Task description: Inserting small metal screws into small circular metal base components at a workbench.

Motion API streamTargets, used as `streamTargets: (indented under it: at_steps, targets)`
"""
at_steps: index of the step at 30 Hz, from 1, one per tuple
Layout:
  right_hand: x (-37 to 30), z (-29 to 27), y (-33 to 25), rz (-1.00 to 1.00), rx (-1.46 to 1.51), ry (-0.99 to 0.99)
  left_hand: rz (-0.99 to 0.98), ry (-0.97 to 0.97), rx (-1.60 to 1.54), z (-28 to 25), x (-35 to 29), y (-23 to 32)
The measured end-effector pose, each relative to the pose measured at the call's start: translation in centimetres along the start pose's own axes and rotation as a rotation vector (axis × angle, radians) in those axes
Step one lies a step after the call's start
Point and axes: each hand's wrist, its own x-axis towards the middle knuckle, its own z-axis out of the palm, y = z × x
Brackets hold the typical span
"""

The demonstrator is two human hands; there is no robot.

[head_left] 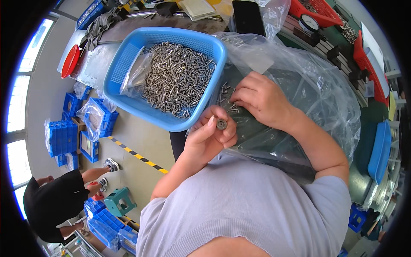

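Observation:
My left hand (210, 133) grips a small round metal piece with a hole in its middle (221, 124) between thumb and fingers, just below the basket's near corner. To its right, my right hand (262, 100) reaches down with fingertips pressed together at a small loose group of metal pins (225, 95) on the plastic-covered bench. Whether a pin is between those fingertips is hidden. The blue plastic basket (165, 121) beside both hands holds a large heap of similar small metal pins (177, 77) and a see-through plastic bag (136, 76) at its left side.
See-through plastic sheeting (308, 94) covers the bench on the right. A black phone (248, 17), a dial gauge (309, 23) and a red basket (325, 15) lie farther back. Blue crates (64, 137) stack on the floor at left, where a person in black (53, 203) is.

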Motion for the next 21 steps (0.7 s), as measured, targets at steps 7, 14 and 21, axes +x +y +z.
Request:
streamTargets:
  at_steps: [7, 14, 21]
  targets:
    - [0.0, 0.1, -0.3, -0.004, -0.014, -0.014, 0.035, -0.037, -0.028, -0.5, -0.1, -0.2]
    - [0.0, 0.4, -0.3, 0.026, -0.035, -0.071, 0.027, 0.088, -0.002, 0.5, 0.3, -0.3]
    - [0.6, -1.8, -1.3, 0.245, 0.369, -0.059, 0.010, 0.146, 0.032, 0.6, 0.3, -0.2]
